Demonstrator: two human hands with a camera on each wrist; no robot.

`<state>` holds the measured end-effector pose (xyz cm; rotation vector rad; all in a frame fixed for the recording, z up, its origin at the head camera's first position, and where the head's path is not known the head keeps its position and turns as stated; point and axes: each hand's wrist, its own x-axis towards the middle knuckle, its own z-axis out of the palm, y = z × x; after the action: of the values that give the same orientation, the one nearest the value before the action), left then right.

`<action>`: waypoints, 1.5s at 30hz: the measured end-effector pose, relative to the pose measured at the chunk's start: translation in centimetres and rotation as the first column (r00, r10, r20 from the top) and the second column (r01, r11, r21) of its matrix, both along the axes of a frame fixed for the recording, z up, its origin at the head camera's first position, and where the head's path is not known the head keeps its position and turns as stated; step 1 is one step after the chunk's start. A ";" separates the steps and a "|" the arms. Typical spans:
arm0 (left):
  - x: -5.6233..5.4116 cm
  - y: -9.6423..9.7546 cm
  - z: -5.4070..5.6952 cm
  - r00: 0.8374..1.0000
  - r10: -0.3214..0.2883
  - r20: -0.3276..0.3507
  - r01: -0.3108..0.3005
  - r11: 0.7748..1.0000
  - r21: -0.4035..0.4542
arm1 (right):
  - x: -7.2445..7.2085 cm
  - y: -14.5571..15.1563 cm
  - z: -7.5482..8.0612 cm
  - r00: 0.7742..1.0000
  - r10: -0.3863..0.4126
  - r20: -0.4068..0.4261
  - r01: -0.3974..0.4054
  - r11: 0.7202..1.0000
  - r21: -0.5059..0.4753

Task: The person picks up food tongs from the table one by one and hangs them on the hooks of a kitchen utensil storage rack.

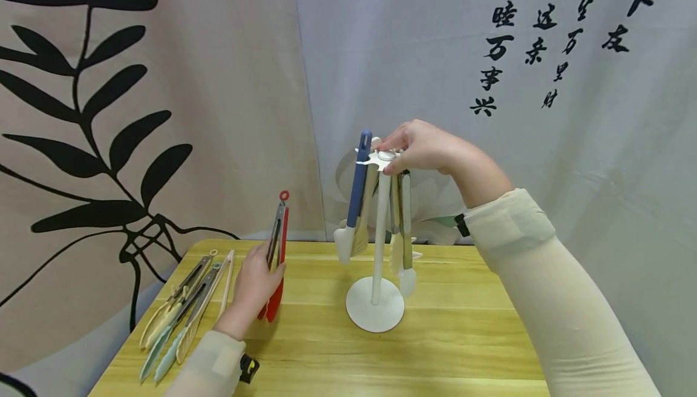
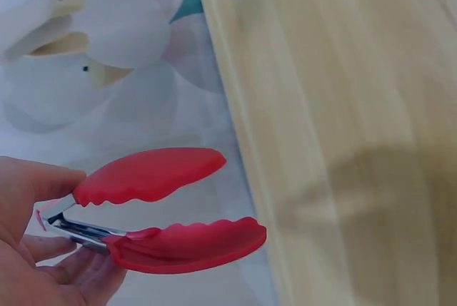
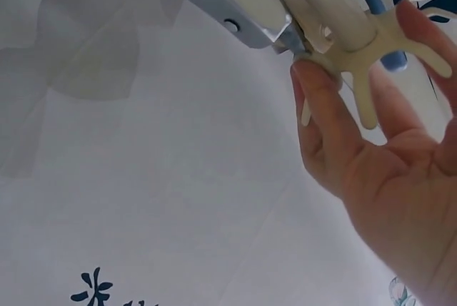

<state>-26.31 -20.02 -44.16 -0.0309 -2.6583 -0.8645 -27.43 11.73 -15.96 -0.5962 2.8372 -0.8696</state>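
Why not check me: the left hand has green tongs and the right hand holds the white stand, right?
Almost: the tongs in the left hand are red, not green; the left wrist view shows it. The right hand does hold the white stand.

Pale tongs (image 1: 206, 283) lie at left on the wooden table (image 1: 463, 324); beside them the left hand (image 1: 256, 282) holds red tongs (image 1: 282, 252). Farther right, the right hand (image 1: 427, 146) grips a white stand (image 1: 382, 227) hung with utensils (image 1: 359, 182).

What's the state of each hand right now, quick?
Left hand: closed, holding the red tongs.
Right hand: closed, gripping the top of the white utensil stand.
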 end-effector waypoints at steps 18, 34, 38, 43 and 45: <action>0.7 2.3 3.4 0.986 -0.081 -0.144 0.092 0.993 0.078 | 0.2 -0.7 0.3 0.994 -0.104 -0.040 0.107 0.991 0.076; 1.1 3.5 5.1 0.966 -0.165 -0.202 0.201 0.964 0.176 | 0.2 -0.9 0.4 0.984 -0.176 -0.029 0.178 0.980 0.091; 1.2 3.8 5.4 0.959 -0.174 -0.225 0.215 0.961 0.174 | 0.3 -1.0 0.4 0.982 -0.178 -0.056 0.183 0.978 0.103; 1.4 4.1 5.8 0.953 -0.183 -0.242 0.229 0.957 0.179 | 0.3 -1.2 0.5 0.981 -0.179 -0.077 0.187 0.974 0.125; 1.5 4.2 6.0 0.949 -0.191 -0.252 0.239 0.955 0.177 | 0.2 -1.3 0.5 0.980 -0.179 -0.085 0.189 0.973 0.134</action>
<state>-24.82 -15.79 -38.20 -0.3579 -2.3646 -1.1280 -27.20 10.39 -15.48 -0.3581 3.0254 -0.6764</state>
